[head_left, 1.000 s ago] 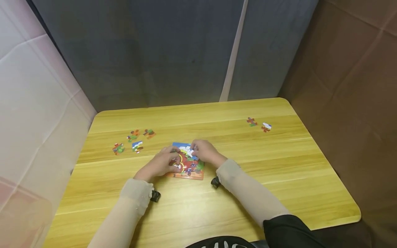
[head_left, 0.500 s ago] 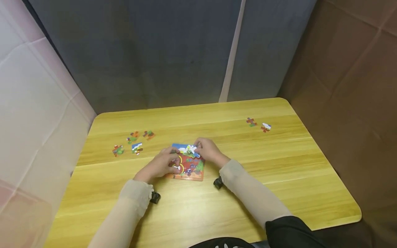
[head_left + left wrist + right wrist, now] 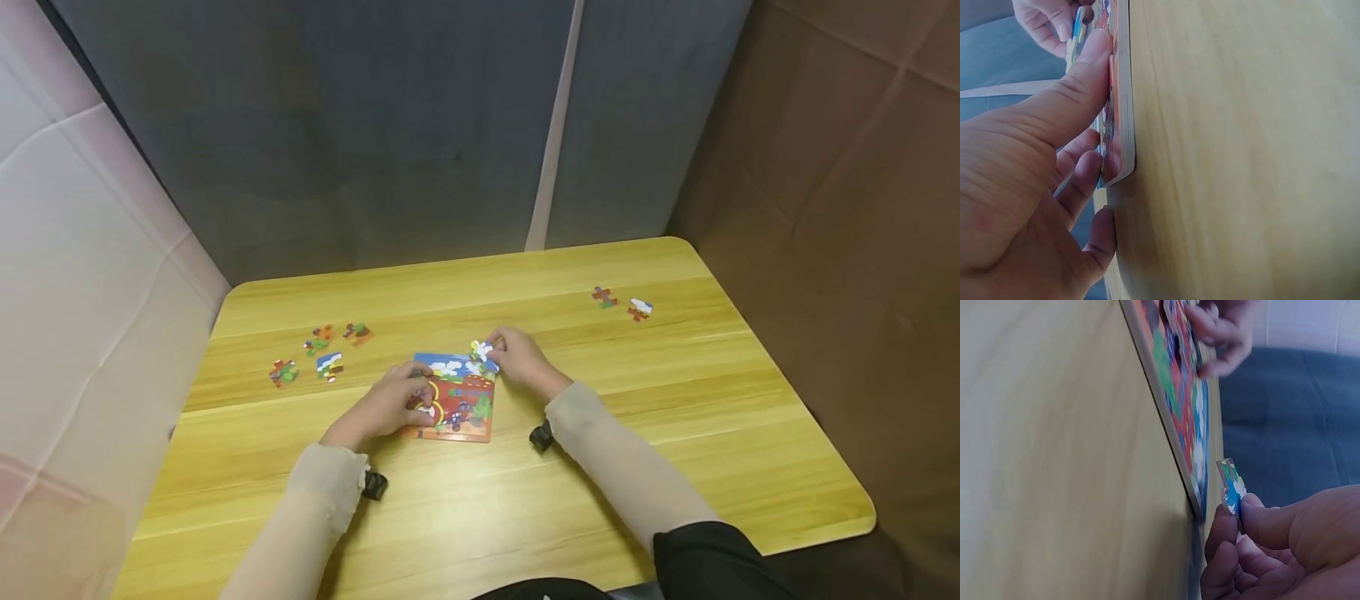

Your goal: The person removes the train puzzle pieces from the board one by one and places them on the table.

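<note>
A picture puzzle board [image 3: 472, 427] lies at the middle of the table, with red, blue and green artwork. My left hand [image 3: 386, 402] rests on its left part, thumb and loosely bent fingers touching the board. In the left wrist view, that thumb [image 3: 1075, 94] lies across the board's face. Whether loose pieces lie beneath those fingers cannot be told. At the board's far right corner, my right hand [image 3: 522, 360] pinches a white, blue and green puzzle piece [image 3: 482, 351] between thumb and fingertips. The right wrist view shows this piece raised and tilted, apart from the board.
Several loose puzzle pieces lie on the left of the table, among them a blue and white one [image 3: 328, 363] and a green and red one [image 3: 283, 372]. At the far right are a red piece [image 3: 603, 297] and a white-topped piece [image 3: 640, 309]. Curtains surround the table [image 3: 675, 400].
My right hand has moved right and away from me with the puzzle piece, from over the board to its far right corner. The picture under it is uncovered. My left hand stays put.
</note>
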{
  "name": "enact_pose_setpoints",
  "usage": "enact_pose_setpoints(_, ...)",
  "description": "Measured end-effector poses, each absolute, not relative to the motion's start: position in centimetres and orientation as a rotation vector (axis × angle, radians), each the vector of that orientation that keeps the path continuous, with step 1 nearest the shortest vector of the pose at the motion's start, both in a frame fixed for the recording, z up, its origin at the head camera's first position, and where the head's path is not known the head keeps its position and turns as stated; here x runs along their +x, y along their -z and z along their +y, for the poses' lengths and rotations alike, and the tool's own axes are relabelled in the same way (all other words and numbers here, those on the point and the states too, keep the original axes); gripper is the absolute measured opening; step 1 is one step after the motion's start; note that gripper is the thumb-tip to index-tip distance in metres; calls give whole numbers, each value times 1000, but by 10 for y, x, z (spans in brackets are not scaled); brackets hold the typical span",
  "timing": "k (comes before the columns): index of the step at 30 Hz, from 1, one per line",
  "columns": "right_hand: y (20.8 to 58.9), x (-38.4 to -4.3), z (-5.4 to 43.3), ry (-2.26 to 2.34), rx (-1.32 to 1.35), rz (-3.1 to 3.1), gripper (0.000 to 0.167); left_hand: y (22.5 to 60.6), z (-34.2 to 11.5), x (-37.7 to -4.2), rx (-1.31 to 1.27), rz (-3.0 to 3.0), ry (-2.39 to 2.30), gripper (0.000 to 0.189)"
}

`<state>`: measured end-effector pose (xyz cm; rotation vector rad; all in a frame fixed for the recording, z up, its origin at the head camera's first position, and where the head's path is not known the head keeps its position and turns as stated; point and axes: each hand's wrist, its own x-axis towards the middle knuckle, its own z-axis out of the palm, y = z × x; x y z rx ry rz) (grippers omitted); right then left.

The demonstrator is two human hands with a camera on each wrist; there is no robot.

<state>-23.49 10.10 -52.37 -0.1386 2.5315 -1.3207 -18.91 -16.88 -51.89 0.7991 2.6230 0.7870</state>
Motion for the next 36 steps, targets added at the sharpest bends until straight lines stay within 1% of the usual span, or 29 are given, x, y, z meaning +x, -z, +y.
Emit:
enact_pose_setpoints(13, 522, -255, 156, 1348, -49, 2547, 28, 520, -168, -189, 788, 2613, -799, 24)
enact_pose_setpoints(21, 527, -267, 192, 1358, 73, 2560, 31, 520, -169, -187, 779, 2615, -811, 24)
enact_pose_setpoints(36, 524, -280, 223, 1440, 266, 2498, 37, 516, -169, -186, 765, 2604, -812, 25)
